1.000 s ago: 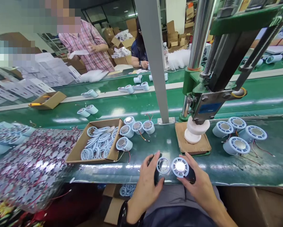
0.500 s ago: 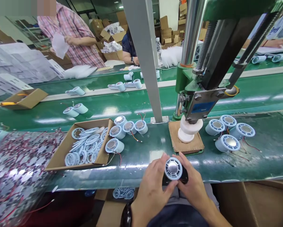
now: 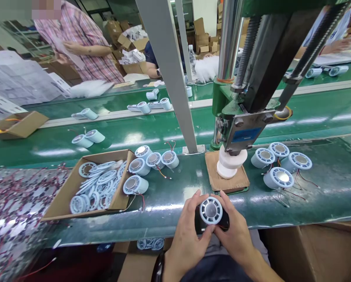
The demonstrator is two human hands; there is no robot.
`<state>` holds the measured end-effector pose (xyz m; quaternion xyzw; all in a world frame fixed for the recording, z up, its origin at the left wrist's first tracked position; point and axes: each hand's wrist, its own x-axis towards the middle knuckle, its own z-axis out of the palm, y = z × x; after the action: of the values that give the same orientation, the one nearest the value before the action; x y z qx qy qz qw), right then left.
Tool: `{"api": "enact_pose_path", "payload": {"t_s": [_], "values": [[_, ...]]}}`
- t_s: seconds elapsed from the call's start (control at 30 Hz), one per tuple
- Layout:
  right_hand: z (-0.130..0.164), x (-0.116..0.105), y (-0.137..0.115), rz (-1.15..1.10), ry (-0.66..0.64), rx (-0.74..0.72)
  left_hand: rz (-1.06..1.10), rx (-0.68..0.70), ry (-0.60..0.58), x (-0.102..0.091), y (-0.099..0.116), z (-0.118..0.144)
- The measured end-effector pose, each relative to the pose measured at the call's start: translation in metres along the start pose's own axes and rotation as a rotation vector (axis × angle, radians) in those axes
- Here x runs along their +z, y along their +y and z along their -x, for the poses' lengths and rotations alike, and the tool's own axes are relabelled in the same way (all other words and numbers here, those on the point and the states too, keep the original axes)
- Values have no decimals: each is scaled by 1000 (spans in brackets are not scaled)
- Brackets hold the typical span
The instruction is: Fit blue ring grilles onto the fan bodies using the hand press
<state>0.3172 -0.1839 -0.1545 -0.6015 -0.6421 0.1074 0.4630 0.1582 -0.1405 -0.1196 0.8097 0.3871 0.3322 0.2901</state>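
So this is a long green worktop (image 3: 310,203) on a factory line, shiny top, with a second green belt (image 3: 105,137) running behind it and stacks of cardboard boxes (image 3: 204,31) at the back of the room. A person in a plaid shirt (image 3: 84,39) stands across the line handling paper.

On the left there's a shallow cardboard tray (image 3: 60,203) full of pale blue rings (image 3: 99,184), with four small round fan units (image 3: 152,160) just beside its right edge, red wires trailing off them. A grey post (image 3: 169,78) rises from the worktop in the middle. Right of that sits a green press (image 3: 245,102) with a white round block (image 3: 231,160) under it on a brown pad (image 3: 226,182). Four more finished units (image 3: 281,164) lie grouped to the right of the press.

Down at the near edge, both hands have one round fan piece (image 3: 211,210), grille facing up. The left hand (image 3: 187,239) grips its left side with thumb and fingers, the right hand (image 3: 236,235) cups the right side and the dark part underneath. It's held just in front of the brown pad, close to the worktop's edge.
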Motion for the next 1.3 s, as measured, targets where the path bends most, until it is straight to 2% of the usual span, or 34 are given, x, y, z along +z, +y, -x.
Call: {"api": "enact_pose_path", "payload": {"t_s": [0.13, 0.37, 0.63, 0.73, 0.93, 1.1, 1.3], "values": [[0, 2, -1, 17, 6, -11, -25, 34, 19, 0, -6, 1], [1, 1, -1, 8, -4, -4, -180, 221, 15, -11, -7, -3], [-3, 0, -4, 25, 10, -26, -139, 171, -116, -20, -5, -11], [-4, 1, -4, 36, 31, -51, -44, 84, -106, -16, -4, -10], [-1, 2, -2, 91, 14, -116, 268, -169, -40, 11, -2, 9], [4, 5, 2, 137, 24, -147, 341, -246, -68, 21, -2, 20], [4, 9, 3, 103, 59, -157, 405, -372, -53, 26, 1, 16]]}}
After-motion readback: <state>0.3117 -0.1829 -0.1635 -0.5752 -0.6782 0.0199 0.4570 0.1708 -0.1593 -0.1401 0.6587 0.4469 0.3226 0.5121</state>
